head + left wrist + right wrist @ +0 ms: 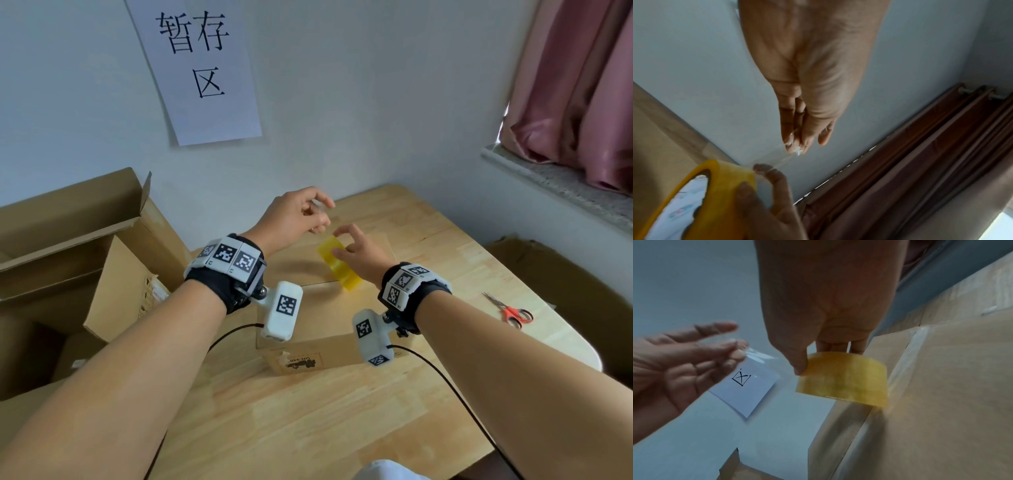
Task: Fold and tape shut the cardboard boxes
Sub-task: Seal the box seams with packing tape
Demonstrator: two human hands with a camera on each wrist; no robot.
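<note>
A closed cardboard box [325, 311] sits on the wooden table [308, 411], its top seam facing up. My right hand [356, 253] grips a yellow roll of clear tape [337, 263] just above the box top; the roll [844, 379] shows under my thumb in the right wrist view. My left hand [301, 214] is raised beyond the box and pinches the free end of the clear tape [754, 355] between thumb and fingers. A short clear strip [774, 159] stretches from the roll [719, 177] to those fingertips [795, 146].
A large open cardboard carton [78, 253] stands at the left of the table. Red-handled scissors [510, 310] lie on the table at the right. A paper sign [202, 68] hangs on the wall. Pink curtains [582, 85] and a window ledge are at the right.
</note>
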